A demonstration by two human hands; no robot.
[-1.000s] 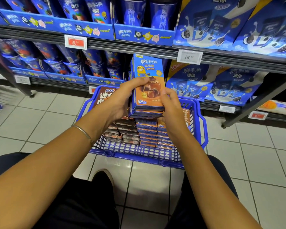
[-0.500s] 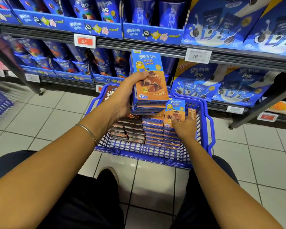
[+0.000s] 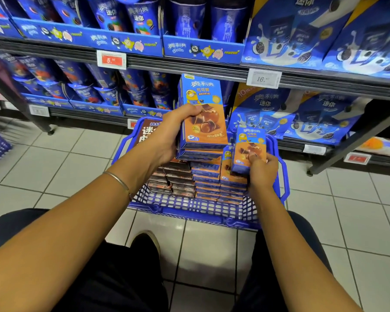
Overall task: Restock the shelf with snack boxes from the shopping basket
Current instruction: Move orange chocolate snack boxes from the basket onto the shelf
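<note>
The left hand [image 3: 173,131] grips a stack of snack boxes [image 3: 203,122], orange and blue, held upright with fingers curled over the top box's front and the thumb side hidden behind; at least 2 lower ends show under it, and the exact count cannot be told. The stack hangs above the far edge of the blue shopping basket [image 3: 189,208], in front of the lower shelf [image 3: 189,66]. The right hand [image 3: 262,171] pinches a single snack box [image 3: 249,149] of the same kind by its lower end, thumb on the front, upright above the basket's right side and just beside the held stack. Inside the basket more of these boxes lie flat in piles [image 3: 208,179] along the middle and right, with dark brown boxes [image 3: 178,176] piled toward the left. A thin bracelet [image 3: 117,180] circles the left wrist. A red price tag [image 3: 111,60] sits on the shelf's front edge. The basket stands on a tiled floor [image 3: 65,158].
</note>
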